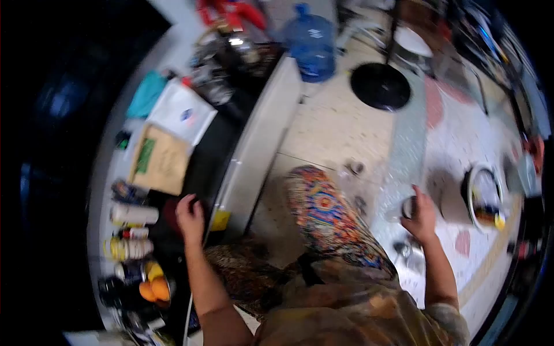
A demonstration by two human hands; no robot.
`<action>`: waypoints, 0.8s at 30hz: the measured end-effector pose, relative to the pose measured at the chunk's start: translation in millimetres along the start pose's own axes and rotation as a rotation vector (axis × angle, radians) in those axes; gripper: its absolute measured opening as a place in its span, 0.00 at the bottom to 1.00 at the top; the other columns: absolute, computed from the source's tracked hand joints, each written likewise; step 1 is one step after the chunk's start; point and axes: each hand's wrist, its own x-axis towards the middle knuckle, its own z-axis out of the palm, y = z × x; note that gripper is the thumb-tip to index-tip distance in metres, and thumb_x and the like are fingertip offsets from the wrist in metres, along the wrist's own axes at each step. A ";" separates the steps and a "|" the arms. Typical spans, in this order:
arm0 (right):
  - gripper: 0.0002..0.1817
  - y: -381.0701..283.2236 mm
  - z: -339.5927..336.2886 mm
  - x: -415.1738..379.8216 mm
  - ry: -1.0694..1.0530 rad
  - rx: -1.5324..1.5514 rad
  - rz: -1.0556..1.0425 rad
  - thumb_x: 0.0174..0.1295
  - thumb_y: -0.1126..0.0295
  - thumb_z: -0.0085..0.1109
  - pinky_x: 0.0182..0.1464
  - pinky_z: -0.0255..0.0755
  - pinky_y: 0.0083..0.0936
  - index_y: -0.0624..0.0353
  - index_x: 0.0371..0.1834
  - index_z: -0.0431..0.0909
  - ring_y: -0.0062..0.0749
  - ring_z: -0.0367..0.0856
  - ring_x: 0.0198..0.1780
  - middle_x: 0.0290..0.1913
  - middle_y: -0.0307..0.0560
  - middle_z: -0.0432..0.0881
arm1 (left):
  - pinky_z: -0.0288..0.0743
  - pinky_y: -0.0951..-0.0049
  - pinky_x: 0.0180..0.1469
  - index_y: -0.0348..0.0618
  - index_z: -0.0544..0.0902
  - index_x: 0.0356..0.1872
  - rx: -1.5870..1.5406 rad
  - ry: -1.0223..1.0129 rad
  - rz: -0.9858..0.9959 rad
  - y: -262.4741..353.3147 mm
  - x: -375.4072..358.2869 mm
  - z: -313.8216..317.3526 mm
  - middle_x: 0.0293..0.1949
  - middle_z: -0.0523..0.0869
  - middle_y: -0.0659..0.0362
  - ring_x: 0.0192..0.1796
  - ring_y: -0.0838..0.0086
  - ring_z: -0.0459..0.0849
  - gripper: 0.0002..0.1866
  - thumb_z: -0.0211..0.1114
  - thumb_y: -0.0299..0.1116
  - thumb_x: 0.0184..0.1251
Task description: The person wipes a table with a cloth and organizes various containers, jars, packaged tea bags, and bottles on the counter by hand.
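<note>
My left hand (189,218) hovers over the dark surface beside the long pale ledge. Its fingers are loosely bent and apart, with nothing visible in them; a dark maroon thing (171,213) lies just beside it. Out to the other side, my right hand (422,216) has its thumb and fingers around a small, round, clear container (408,206) with a dark opening. Blur hides its exact kind. Below that hand, shiny clear and dark items (411,254) show, too smeared to name.
Along the left stand several bottles (133,214), oranges (154,289) in a bowl, a brown paper packet (160,161) and a white packet (186,109). A blue water jug (311,46), a round black stand base (381,86) and a white bin (476,199) are on the floor.
</note>
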 end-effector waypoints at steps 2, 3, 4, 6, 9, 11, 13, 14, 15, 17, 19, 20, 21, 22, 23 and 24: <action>0.48 -40.8 -32.5 17.9 0.086 -0.061 -0.105 0.29 0.72 0.66 0.48 0.68 0.38 0.49 0.63 0.58 0.49 0.70 0.47 0.44 0.52 0.71 | 0.66 0.64 0.54 0.38 0.78 0.40 0.001 0.061 -0.002 1.6 -0.2 2.4 0.43 0.79 0.49 0.49 0.56 0.75 0.12 0.60 0.26 0.53; 0.48 -61.1 -47.1 26.6 0.135 -0.074 -0.183 0.29 0.73 0.67 0.48 0.68 0.38 0.49 0.63 0.57 0.49 0.71 0.46 0.44 0.52 0.71 | 0.65 0.63 0.54 0.39 0.78 0.40 -0.014 0.081 -0.028 2.6 0.1 4.9 0.43 0.79 0.49 0.49 0.55 0.75 0.12 0.60 0.26 0.53; 0.48 -83.9 -62.5 35.8 0.160 -0.060 -0.244 0.29 0.73 0.66 0.48 0.68 0.37 0.49 0.63 0.58 0.49 0.71 0.46 0.44 0.52 0.71 | 0.66 0.63 0.54 0.39 0.78 0.40 -0.025 0.113 -0.033 -1.0 0.4 8.5 0.43 0.79 0.49 0.49 0.55 0.74 0.12 0.60 0.26 0.53; 0.47 -130.6 -87.4 47.7 0.226 -0.004 -0.393 0.29 0.75 0.65 0.47 0.69 0.35 0.50 0.62 0.59 0.48 0.72 0.45 0.42 0.52 0.71 | 0.66 0.62 0.53 0.40 0.77 0.40 -0.051 0.165 -0.046 -4.2 0.6 13.0 0.43 0.78 0.49 0.49 0.55 0.74 0.12 0.60 0.26 0.52; 0.44 -208.4 -112.4 65.4 0.314 0.102 -0.655 0.29 0.76 0.63 0.48 0.68 0.32 0.56 0.61 0.62 0.45 0.74 0.44 0.42 0.51 0.74 | 0.66 0.62 0.54 0.40 0.76 0.41 -0.087 0.256 -0.005 -16.1 2.6 17.3 0.43 0.78 0.49 0.49 0.55 0.73 0.13 0.59 0.26 0.52; 0.44 -258.6 -121.9 75.8 0.289 0.189 -0.807 0.29 0.75 0.63 0.50 0.67 0.31 0.58 0.60 0.63 0.44 0.74 0.46 0.46 0.50 0.74 | 0.65 0.61 0.54 0.39 0.76 0.40 -0.127 0.259 -0.071 -10.3 2.3 5.2 0.43 0.78 0.49 0.49 0.54 0.73 0.12 0.59 0.26 0.52; 0.43 -311.5 -125.8 81.0 0.101 0.392 -0.826 0.29 0.72 0.64 0.58 0.61 0.28 0.60 0.59 0.63 0.37 0.71 0.54 0.51 0.50 0.72 | 0.65 0.62 0.55 0.39 0.76 0.42 -0.152 0.237 -0.127 -21.9 -1.0 2.5 0.44 0.77 0.50 0.52 0.55 0.71 0.12 0.59 0.27 0.55; 0.43 -338.0 -127.3 83.9 0.043 0.353 -0.885 0.29 0.72 0.64 0.58 0.60 0.27 0.61 0.59 0.64 0.36 0.70 0.54 0.51 0.49 0.72 | 0.65 0.61 0.55 0.39 0.76 0.42 -0.169 0.223 -0.167 -24.8 -2.3 1.5 0.45 0.77 0.50 0.51 0.54 0.71 0.12 0.59 0.27 0.56; 0.42 -365.4 -127.9 86.6 -0.018 0.308 -0.939 0.29 0.71 0.64 0.59 0.59 0.27 0.61 0.58 0.64 0.34 0.70 0.54 0.51 0.48 0.72 | 0.65 0.61 0.54 0.38 0.76 0.43 -0.180 0.253 -0.155 -26.0 -2.9 0.9 0.45 0.77 0.49 0.51 0.54 0.71 0.13 0.59 0.27 0.55; 0.40 -425.6 -117.9 84.2 -0.161 0.432 -0.994 0.31 0.68 0.64 0.59 0.58 0.25 0.61 0.56 0.66 0.31 0.69 0.54 0.52 0.47 0.71 | 0.66 0.61 0.54 0.39 0.76 0.43 -0.215 0.294 -0.136 -26.1 -0.7 -6.5 0.44 0.77 0.50 0.51 0.54 0.71 0.13 0.59 0.27 0.55; 0.39 -481.1 -101.7 87.9 -0.211 0.465 -1.112 0.32 0.68 0.64 0.58 0.60 0.24 0.61 0.56 0.66 0.29 0.70 0.52 0.51 0.48 0.72 | 0.67 0.61 0.54 0.38 0.76 0.42 -0.231 0.346 -0.162 -27.2 0.3 -13.0 0.44 0.77 0.50 0.51 0.54 0.72 0.14 0.60 0.26 0.52; 0.38 -508.6 -91.8 88.2 -0.214 0.492 -1.171 0.33 0.68 0.64 0.57 0.61 0.24 0.61 0.56 0.66 0.29 0.71 0.51 0.49 0.48 0.73 | 0.66 0.60 0.54 0.38 0.76 0.42 -0.227 0.368 -0.183 -27.8 -0.6 -16.0 0.44 0.77 0.49 0.51 0.54 0.72 0.14 0.60 0.27 0.52; 0.38 -535.3 -81.9 86.8 -0.217 0.520 -1.224 0.34 0.68 0.64 0.56 0.62 0.23 0.61 0.56 0.66 0.29 0.72 0.50 0.48 0.48 0.75 | 0.65 0.60 0.54 0.38 0.76 0.41 -0.224 0.386 -0.203 -28.7 -1.9 -18.4 0.44 0.77 0.49 0.50 0.54 0.71 0.14 0.59 0.27 0.52; 0.37 -561.5 -72.1 82.9 -0.236 0.538 -1.251 0.35 0.68 0.65 0.54 0.65 0.23 0.61 0.55 0.67 0.30 0.73 0.48 0.46 0.48 0.75 | 0.65 0.59 0.54 0.38 0.75 0.42 -0.219 0.416 -0.189 -31.7 -2.7 -19.9 0.44 0.77 0.49 0.51 0.54 0.71 0.14 0.60 0.28 0.52; 0.36 -585.3 -59.5 82.9 -0.168 0.507 -1.301 0.35 0.67 0.65 0.53 0.66 0.24 0.60 0.54 0.67 0.30 0.74 0.48 0.46 0.49 0.76 | 0.65 0.59 0.54 0.38 0.75 0.42 -0.233 0.429 -0.212 -31.3 -4.1 -22.4 0.44 0.77 0.49 0.50 0.54 0.71 0.14 0.60 0.28 0.51; 0.35 -607.9 -46.3 82.7 -0.137 0.505 -1.360 0.36 0.66 0.66 0.52 0.67 0.25 0.59 0.54 0.68 0.30 0.74 0.48 0.45 0.50 0.76 | 0.65 0.59 0.54 0.38 0.75 0.42 -0.236 0.442 -0.217 -31.1 -4.4 -24.6 0.44 0.77 0.49 0.50 0.54 0.72 0.14 0.60 0.28 0.51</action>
